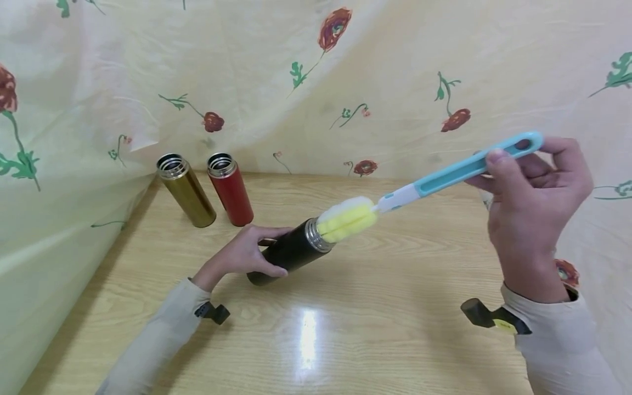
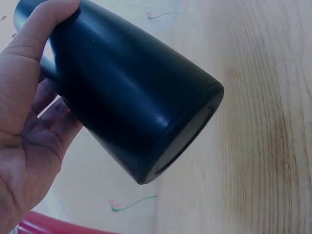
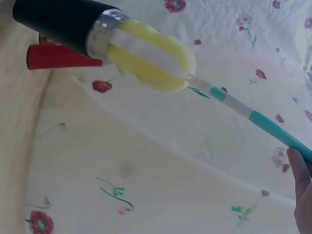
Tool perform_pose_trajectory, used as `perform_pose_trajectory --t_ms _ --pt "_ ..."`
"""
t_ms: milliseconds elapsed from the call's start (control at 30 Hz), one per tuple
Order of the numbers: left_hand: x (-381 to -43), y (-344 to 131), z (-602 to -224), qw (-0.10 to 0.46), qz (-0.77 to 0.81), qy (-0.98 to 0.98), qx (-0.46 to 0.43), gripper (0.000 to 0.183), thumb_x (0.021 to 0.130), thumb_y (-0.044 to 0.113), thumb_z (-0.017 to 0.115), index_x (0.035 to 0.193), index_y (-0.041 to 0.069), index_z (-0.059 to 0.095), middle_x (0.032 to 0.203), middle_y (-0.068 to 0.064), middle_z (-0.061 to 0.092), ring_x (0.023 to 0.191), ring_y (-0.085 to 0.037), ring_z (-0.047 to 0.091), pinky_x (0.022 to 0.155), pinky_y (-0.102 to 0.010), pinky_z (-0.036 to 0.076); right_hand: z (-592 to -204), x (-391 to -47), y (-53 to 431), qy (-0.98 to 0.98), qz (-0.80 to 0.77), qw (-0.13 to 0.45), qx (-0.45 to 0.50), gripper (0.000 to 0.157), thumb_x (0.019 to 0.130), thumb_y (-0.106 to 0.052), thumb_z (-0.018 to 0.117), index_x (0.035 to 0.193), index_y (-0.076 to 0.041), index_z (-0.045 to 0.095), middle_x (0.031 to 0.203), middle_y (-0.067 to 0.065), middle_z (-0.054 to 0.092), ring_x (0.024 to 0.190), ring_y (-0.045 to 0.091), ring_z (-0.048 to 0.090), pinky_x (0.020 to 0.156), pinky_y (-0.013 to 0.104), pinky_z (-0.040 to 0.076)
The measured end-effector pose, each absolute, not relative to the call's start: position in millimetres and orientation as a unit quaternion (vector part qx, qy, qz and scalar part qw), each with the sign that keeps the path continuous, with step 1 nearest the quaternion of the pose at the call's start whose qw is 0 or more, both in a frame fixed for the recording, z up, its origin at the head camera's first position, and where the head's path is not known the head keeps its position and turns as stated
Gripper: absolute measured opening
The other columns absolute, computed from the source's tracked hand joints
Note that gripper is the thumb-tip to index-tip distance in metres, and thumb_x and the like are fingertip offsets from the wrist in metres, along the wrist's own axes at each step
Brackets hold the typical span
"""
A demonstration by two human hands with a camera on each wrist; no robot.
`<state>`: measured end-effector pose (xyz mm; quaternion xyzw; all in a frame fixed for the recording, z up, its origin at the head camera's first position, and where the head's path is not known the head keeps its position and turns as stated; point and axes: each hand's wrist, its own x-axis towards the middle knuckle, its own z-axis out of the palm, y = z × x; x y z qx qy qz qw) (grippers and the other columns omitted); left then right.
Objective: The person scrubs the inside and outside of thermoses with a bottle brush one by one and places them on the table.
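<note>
A black flask (image 1: 291, 249) is tilted over the table, its steel mouth facing up and right. My left hand (image 1: 247, 252) grips it around the lower body, and the left wrist view shows the flask's base (image 2: 185, 139) pointing toward the wood. A bottle brush has a yellow and white sponge head (image 1: 348, 219), whose tip is inside the flask's mouth while most of it bulges outside. With thumb and fingers, my right hand (image 1: 538, 192) pinches the brush's turquoise handle (image 1: 454, 171) near its looped end. The sponge's front end is hidden within the neck.
A gold flask (image 1: 190, 195) and a red flask (image 1: 232, 192) stand uncapped at the back left of the wooden table (image 1: 395, 318). Flower-patterned cloth (image 1: 276, 71) hangs behind the table and along its sides.
</note>
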<state>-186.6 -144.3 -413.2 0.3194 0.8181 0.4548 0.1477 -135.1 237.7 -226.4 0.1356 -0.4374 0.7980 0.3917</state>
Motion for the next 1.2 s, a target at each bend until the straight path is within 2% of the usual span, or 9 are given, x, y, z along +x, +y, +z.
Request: perform_pose_trajectory --t_ms 200,433,700,967,1067,1200 --pt "-186.4 -155.7 -422.1 0.141 0.462 0.828 0.285 0.084 0.073 0.032 0.094 0.146 0.013 0.058 0.139 -0.006 0.065 0.123 -0.032 0.063 0.098 -0.053 0.055 -211.2 -136.2 255.4 -0.392 0.807 0.433 0.086 0.039 0.071 0.025 0.073 0.104 0.013 0.055 0.075 0.028 0.065 0.062 0.036 0.069 0.054 0.043 0.061" --pt "-187.9 -155.7 -421.7 0.140 0.500 0.811 0.270 0.082 0.073 0.029 0.094 0.145 0.012 0.058 0.137 -0.006 0.066 0.120 -0.029 0.065 0.096 -0.049 0.057 -212.3 -138.1 256.4 -0.369 0.827 0.421 0.060 0.032 0.077 0.025 0.067 0.102 0.010 0.054 0.070 0.023 0.060 0.061 0.034 0.068 0.053 0.042 0.061" --pt "-188.3 -148.1 -421.0 0.141 0.547 0.786 0.251 0.078 0.073 0.024 0.094 0.142 0.009 0.061 0.131 -0.008 0.069 0.117 -0.027 0.067 0.093 -0.046 0.058 -220.2 -142.1 257.8 -0.390 0.811 0.429 0.074 0.035 0.073 0.019 0.076 0.099 0.012 0.054 0.067 0.020 0.055 0.060 0.031 0.068 0.051 0.038 0.060" --pt "-188.4 -137.2 -421.4 0.149 0.608 0.746 0.226 0.077 0.074 0.015 0.093 0.140 0.001 0.057 0.130 -0.019 0.068 0.115 -0.034 0.069 0.090 -0.043 0.060 -221.2 -145.3 256.9 -0.373 0.821 0.424 0.081 0.030 0.078 0.019 0.072 0.099 0.013 0.051 0.066 0.021 0.055 0.059 0.031 0.067 0.053 0.038 0.061" --pt "-187.4 -133.3 -422.5 0.147 0.639 0.719 0.231 0.081 0.073 0.023 0.094 0.139 -0.004 0.056 0.129 -0.024 0.067 0.112 -0.033 0.070 0.088 -0.041 0.061 -222.6 -147.0 256.9 -0.361 0.830 0.418 0.075 0.026 0.081 0.019 0.069 0.098 0.012 0.051 0.066 0.021 0.054 0.059 0.032 0.067 0.054 0.039 0.061" --pt "-186.1 -128.9 -423.9 0.132 0.665 0.694 0.242 0.094 0.070 0.045 0.093 0.138 -0.007 0.055 0.126 -0.027 0.067 0.106 -0.025 0.072 0.084 -0.037 0.062 -226.1 -151.5 257.5 -0.341 0.845 0.408 0.062 0.022 0.084 0.019 0.066 0.096 0.011 0.050 0.068 0.020 0.054 0.057 0.032 0.068 0.055 0.038 0.062"
